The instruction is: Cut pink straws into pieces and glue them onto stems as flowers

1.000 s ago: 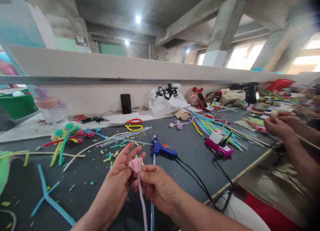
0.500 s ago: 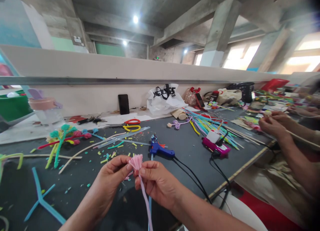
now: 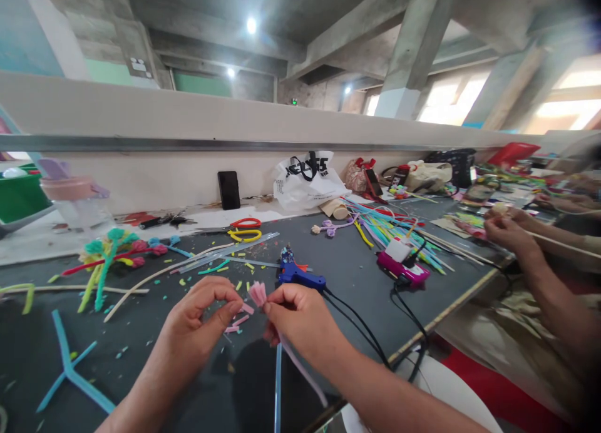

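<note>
A pale pink fuzzy-wire flower (image 3: 258, 293) with a tufted, fanned head is pinched between the thumb and fingers of my right hand (image 3: 300, 314). Its thin pale lilac stem (image 3: 305, 373) trails down towards the table edge. My left hand (image 3: 204, 317) is apart from the flower, just to its left, thumb and forefinger closed together. A short pink piece (image 3: 247, 308) shows at those fingertips; whether they grip it or it lies behind them, I cannot tell. More pink clippings (image 3: 240, 321) lie below. Behind the flower rests a blue hot glue gun (image 3: 300, 276).
Scissors (image 3: 245, 229), a phone (image 3: 228, 190) and a white bag (image 3: 307, 181) are along the back. Coloured stems (image 3: 389, 223) and a magenta power strip (image 3: 404, 269) lie right. Leftward are fuzzy flowers (image 3: 113, 258) and blue stems (image 3: 70, 370). A co-worker's hands (image 3: 511, 226) work at far right.
My left hand has come off the pink flower head and moved left. My right hand keeps hold of the flower, and its stem now swings out to the right.
</note>
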Action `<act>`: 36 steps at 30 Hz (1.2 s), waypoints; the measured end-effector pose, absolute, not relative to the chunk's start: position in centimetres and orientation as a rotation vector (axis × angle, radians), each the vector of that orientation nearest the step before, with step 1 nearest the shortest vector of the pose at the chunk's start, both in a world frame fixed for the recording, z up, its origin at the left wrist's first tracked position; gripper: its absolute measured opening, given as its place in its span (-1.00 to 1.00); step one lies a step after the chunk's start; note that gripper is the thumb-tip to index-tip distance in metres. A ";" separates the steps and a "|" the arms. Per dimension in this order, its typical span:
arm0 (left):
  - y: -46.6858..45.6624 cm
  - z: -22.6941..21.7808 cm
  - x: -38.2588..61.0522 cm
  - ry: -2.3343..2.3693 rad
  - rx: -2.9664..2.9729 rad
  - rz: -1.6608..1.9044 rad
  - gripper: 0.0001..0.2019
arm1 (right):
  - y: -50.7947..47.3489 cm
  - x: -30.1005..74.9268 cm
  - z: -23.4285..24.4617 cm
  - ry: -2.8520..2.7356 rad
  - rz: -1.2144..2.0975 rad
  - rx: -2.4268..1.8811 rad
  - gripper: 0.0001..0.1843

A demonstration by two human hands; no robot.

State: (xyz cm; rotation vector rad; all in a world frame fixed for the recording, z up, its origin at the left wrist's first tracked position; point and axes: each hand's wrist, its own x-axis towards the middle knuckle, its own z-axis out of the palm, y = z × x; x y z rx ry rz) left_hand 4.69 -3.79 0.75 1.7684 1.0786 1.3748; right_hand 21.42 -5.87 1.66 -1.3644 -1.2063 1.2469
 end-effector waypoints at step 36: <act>-3.9 -0.2 4.6 1.229 2.335 1.293 -0.89 | -5.9 21.6 0.2 -1.528 0.991 -1.397 -0.91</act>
